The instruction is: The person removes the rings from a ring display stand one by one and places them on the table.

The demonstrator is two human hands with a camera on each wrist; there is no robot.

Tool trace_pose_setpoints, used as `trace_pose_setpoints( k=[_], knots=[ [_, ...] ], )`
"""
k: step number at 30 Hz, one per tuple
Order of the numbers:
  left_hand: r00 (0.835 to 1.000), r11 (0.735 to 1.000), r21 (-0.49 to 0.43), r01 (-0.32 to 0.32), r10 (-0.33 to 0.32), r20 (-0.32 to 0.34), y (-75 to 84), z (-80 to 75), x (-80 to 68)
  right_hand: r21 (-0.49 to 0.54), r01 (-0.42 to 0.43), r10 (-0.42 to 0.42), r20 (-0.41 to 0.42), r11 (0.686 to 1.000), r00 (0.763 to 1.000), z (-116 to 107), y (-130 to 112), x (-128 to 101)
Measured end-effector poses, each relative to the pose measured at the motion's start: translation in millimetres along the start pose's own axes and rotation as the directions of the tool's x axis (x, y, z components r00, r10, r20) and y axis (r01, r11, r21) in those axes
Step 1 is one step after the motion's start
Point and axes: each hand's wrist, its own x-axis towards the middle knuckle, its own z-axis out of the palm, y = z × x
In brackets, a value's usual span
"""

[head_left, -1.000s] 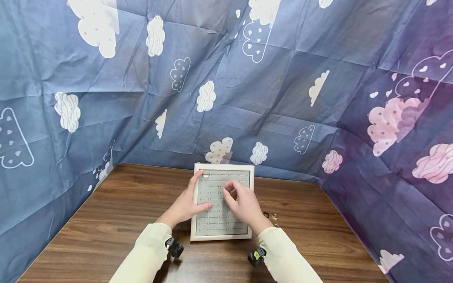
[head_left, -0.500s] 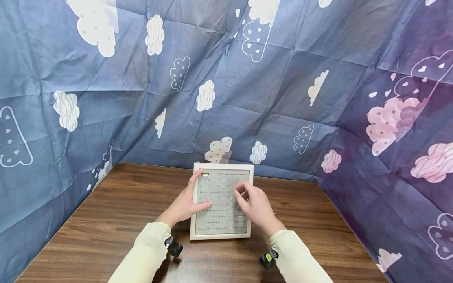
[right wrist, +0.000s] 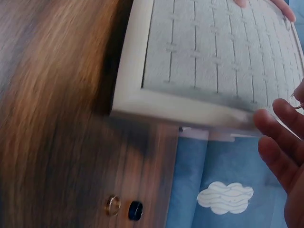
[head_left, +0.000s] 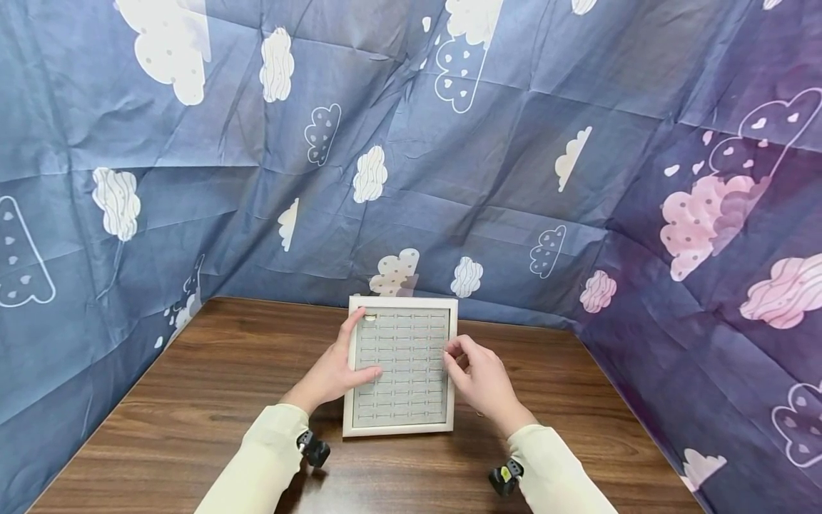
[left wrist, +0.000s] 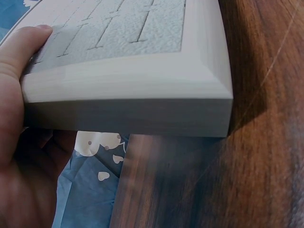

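A ring display tray [head_left: 401,371] with a white frame and grey slotted padding stands tilted up on the table. My left hand [head_left: 335,368] grips its left side, thumb across the front padding, other fingers at the edge and behind, as the left wrist view shows. A ring [head_left: 370,318] sits in the top left slot, by the left index fingertip. At the tray's right edge, my right hand [head_left: 483,375] pinches a thin gold ring [right wrist: 298,106] between thumb and fingertips; most of it is hidden by the fingers.
On the wooden table [head_left: 257,371], right of the tray, lie a gold ring [right wrist: 113,205] and a black ring [right wrist: 135,210], mostly hidden by the right arm in the head view. A blue cloud-print cloth [head_left: 449,214] hangs behind the table.
My right hand has moved right across the padding, from the tray's middle to its right edge. The left hand keeps its grip and the tray stays in place.
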Motion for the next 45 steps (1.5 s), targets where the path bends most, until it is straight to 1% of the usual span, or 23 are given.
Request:
trace_pose_setpoints(
  k=[10, 17, 20, 25, 30, 36, 41, 45],
  knots=[
    [1.000, 1.000, 0.000, 0.004, -0.004, 0.000, 1.2, 0.7, -0.2, -0.066, -0.042, 0.042, -0.003, 0.997, 0.999, -7, 21, -16],
    [1.000, 1.000, 0.000, 0.024, -0.024, -0.002, 1.7, 0.3, -0.5, -0.106, -0.039, 0.036, -0.022, 0.994, 0.999, -13, 31, -27],
    [0.999, 0.999, -0.002, 0.033, -0.033, 0.001, 1.5, 0.2, -0.5, -0.117, -0.042, 0.040, -0.019, 0.992, 0.999, -15, 35, -31],
    [1.000, 1.000, -0.005, 0.030, -0.030, -0.001, 1.2, 0.0, -1.1, -0.130, -0.051, 0.050, -0.009, 0.990, 0.999, -19, 39, -37],
    [1.000, 1.000, -0.014, 0.021, -0.021, 0.002, 1.1, 0.4, -0.7, -0.146, -0.062, 0.066, 0.022, 0.987, 0.998, -21, 42, -43],
    [1.000, 0.999, -0.021, 0.028, -0.028, 0.003, 1.2, 0.8, -0.7, -0.170, -0.077, 0.090, 0.072, 0.983, 0.993, -23, 50, -52],
    [1.000, 1.000, -0.013, 0.017, -0.017, -0.002, 1.3, 0.3, 0.0, -0.193, -0.102, 0.127, 0.120, 0.976, 0.985, -26, 55, -58],
    [1.000, 1.000, -0.015, 0.021, -0.021, -0.005, 0.6, 0.2, -0.2, -0.205, -0.119, 0.153, 0.158, 0.971, 0.975, -27, 57, -62]
  ],
)
